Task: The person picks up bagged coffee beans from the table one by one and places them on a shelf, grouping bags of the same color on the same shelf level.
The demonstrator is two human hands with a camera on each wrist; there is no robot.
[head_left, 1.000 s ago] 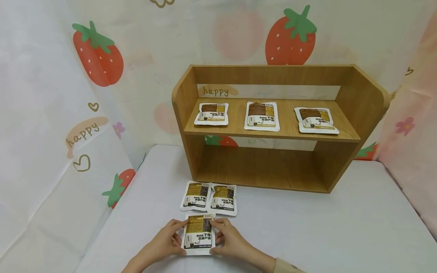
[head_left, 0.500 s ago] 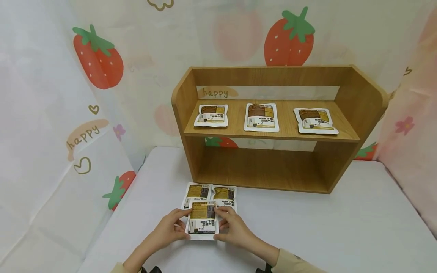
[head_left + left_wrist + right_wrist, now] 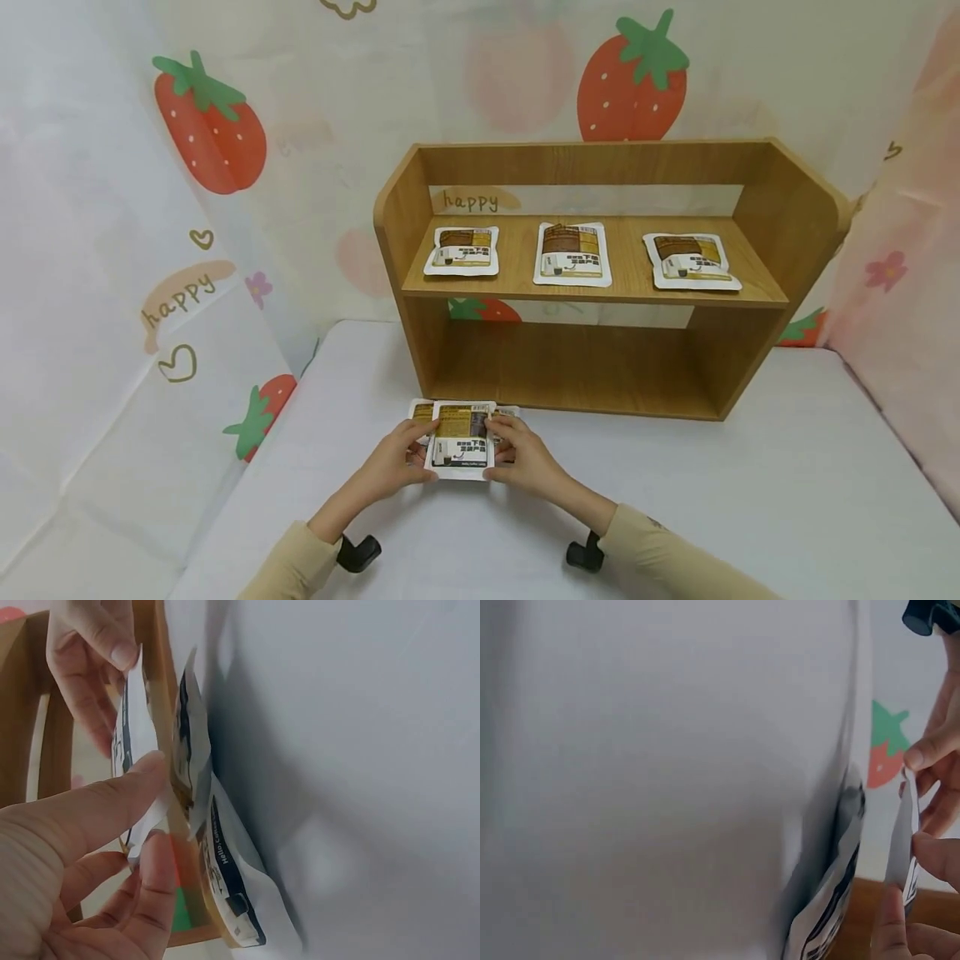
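Note:
Both my hands hold one white-edged foil pouch (image 3: pixel 461 442) with a gold and dark print, raised off the table. My left hand (image 3: pixel 393 458) pinches its left edge, thumb at the lower corner, and my right hand (image 3: pixel 528 458) pinches the right edge. Beneath it lie two similar pouches on the table, mostly covered in the head view: a left pouch (image 3: pixel 422 410) and a right pouch (image 3: pixel 508 410). The left wrist view shows a clear gap between the held pouch (image 3: pixel 137 742) and the pouches on the tabletop.
A two-tier wooden shelf (image 3: pixel 585 296) stands behind the hands. On its upper board lie a left pouch (image 3: pixel 462 252), a middle pouch (image 3: pixel 573 255) and a right pouch (image 3: pixel 692 262), with browner prints. White cloth (image 3: pixel 712 500) covers the table; strawberry-print curtains surround it.
Both hands have lifted the pouch from the near table and carried it forward and slightly right, over the two lying pouches. The pouches on the shelf have stayed put.

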